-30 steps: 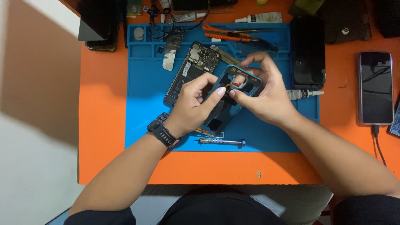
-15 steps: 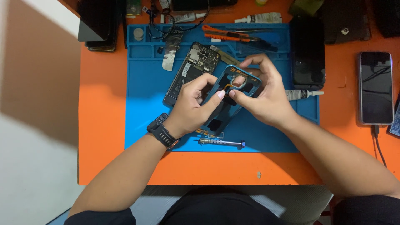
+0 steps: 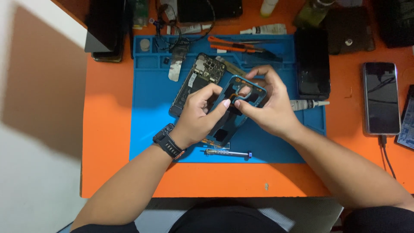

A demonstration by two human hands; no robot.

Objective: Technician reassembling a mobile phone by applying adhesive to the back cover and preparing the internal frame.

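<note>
A dark phone frame (image 3: 235, 110) is held above the middle of the blue work mat (image 3: 146, 112), tilted, between both hands. The left hand (image 3: 198, 114) is closed around the frame's lower edge, its thumb pressed on the inner face. The right hand (image 3: 265, 105) is pinched on the frame's upper end, fingertips worked near a small orange flex strip (image 3: 234, 89). At ten o'clock from the hands, an opened phone body (image 3: 196, 84) with its circuit board exposed is lain on the mat. So the frame is judged already separated, while the flex part seems unfinished. A screwdriver (image 3: 227, 152) lies at six o'clock, orange tweezers (image 3: 235, 44) at twelve, a glue tube (image 3: 308, 104) at three. A charging phone (image 3: 381, 97) rests on the orange counter (image 3: 108, 151).
</note>
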